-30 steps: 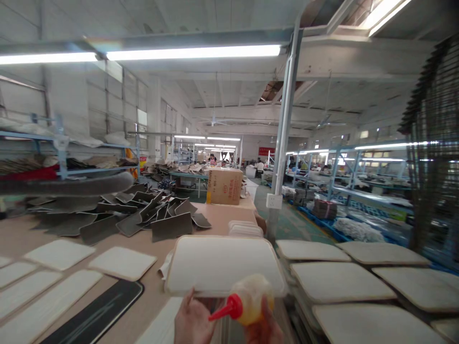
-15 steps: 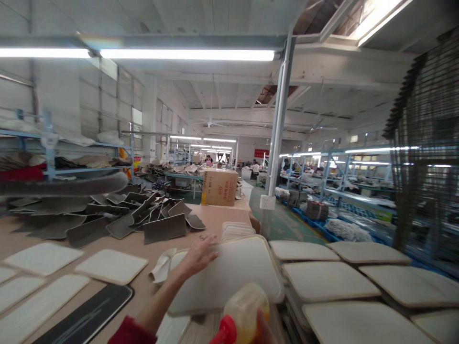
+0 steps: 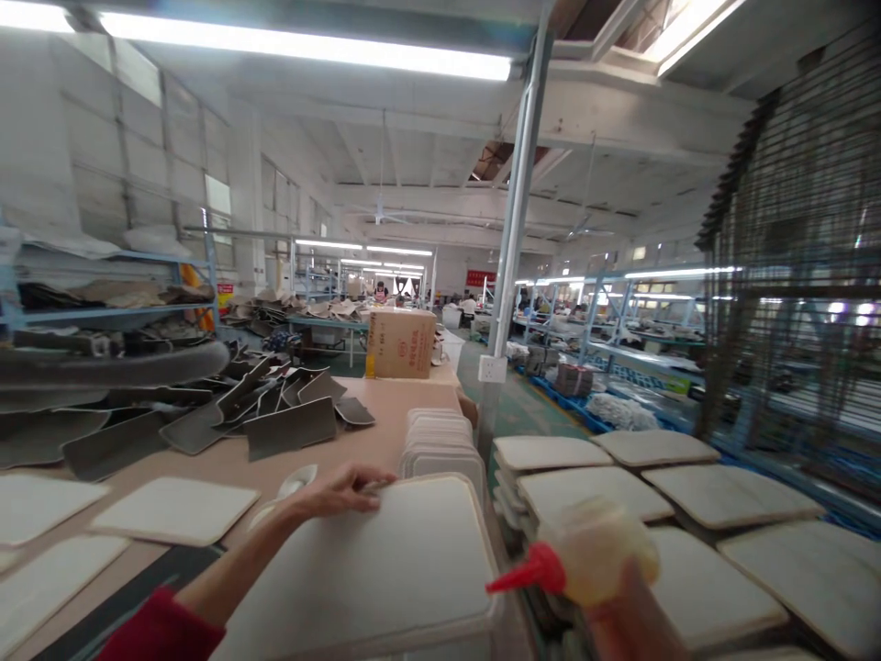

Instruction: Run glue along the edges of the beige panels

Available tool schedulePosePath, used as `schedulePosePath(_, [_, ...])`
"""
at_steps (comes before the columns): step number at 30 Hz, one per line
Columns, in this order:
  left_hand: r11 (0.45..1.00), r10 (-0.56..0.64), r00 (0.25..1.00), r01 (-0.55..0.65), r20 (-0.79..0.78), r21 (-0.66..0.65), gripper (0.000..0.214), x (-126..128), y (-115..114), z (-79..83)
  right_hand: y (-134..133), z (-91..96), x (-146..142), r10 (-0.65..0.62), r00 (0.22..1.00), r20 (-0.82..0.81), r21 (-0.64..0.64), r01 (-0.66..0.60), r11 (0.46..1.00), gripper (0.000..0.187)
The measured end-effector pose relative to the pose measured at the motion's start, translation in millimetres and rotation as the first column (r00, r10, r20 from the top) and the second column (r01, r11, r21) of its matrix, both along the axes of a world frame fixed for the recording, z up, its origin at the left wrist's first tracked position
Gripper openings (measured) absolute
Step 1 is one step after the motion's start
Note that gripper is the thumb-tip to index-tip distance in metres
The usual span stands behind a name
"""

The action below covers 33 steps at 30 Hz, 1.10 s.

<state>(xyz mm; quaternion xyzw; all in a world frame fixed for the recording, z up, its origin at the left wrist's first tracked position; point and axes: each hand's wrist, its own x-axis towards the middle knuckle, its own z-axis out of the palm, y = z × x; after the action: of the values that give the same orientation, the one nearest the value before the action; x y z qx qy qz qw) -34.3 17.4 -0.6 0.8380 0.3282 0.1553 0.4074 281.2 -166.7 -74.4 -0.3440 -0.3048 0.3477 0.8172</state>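
A large white panel (image 3: 392,560) with rounded corners and a pale border lies in front of me, its far edge slightly raised. My left hand (image 3: 344,491) grips that far edge, fingers curled over it. In my right hand (image 3: 630,610) is a translucent squeeze bottle (image 3: 598,546) of yellowish liquid, tipped on its side. Its red nozzle (image 3: 533,569) points left, just over the panel's right edge. The bottle and right hand are blurred, and part of that hand is cut off by the lower frame edge.
Stacks of similar white panels (image 3: 730,491) stand at the right, and a row of them (image 3: 440,450) lies beyond my panel. Other white pieces (image 3: 175,509) and grey bent sheets (image 3: 293,427) cover the left table. A cardboard box (image 3: 399,344) stands behind, beside a metal post (image 3: 516,211).
The bottle has swung right, from in front of the panel to its right side, nozzle now pointing left. My left hand and the panel have moved left and nearer. The view has shifted too.
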Motion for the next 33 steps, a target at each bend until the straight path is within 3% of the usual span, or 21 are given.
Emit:
schedulePosePath(1, [1.000, -0.009, 1.000, 0.009, -0.015, -0.010, 0.061, -4, -2, 2.6, 5, 7.8, 11, -0.045, 0.988, -0.146, -0.011, 0.043, 0.999, 0.045])
schedulePosePath(3, [0.998, -0.054, 0.998, 0.054, -0.010, -0.038, 0.058, -9, -7, 8.0, 13, 24.1, 26, -0.058, 0.973, -0.225, 0.013, 0.062, 0.998, 0.050])
schedulePosePath(8, [0.970, -0.180, 0.983, 0.184, 0.036, -0.160, 0.055, -18, -13, 18.0, 23, 47.3, 26, -0.025, 0.993, -0.114, 0.060, 0.032, 0.998, 0.056])
schedulePosePath(17, [0.947, -0.199, 0.977, 0.212, 0.074, -0.243, 0.053, -23, -19, 25.1, 19, 37.5, 17, 0.001, 0.999, -0.037, 0.005, -0.001, 1.000, 0.062])
schedulePosePath(23, [0.935, -0.197, 0.977, 0.213, 0.083, -0.285, 0.049, -24, -22, 27.7, 7, 41.0, 8, -0.039, 0.999, -0.018, -0.035, 0.038, 0.999, 0.064])
schedulePosePath(28, [0.930, -0.194, 0.975, 0.218, 0.108, -0.294, 0.045, -25, -21, 26.2, -3, 36.5, 1, -0.041, 0.999, -0.023, -0.001, 0.041, 0.999, 0.062])
schedulePosePath(33, [0.928, -0.194, 0.975, 0.218, 0.106, -0.303, 0.046, -29, -16, 21.9, -8, 29.6, 2, -0.081, 0.997, 0.005, -0.048, 0.081, 0.996, 0.072])
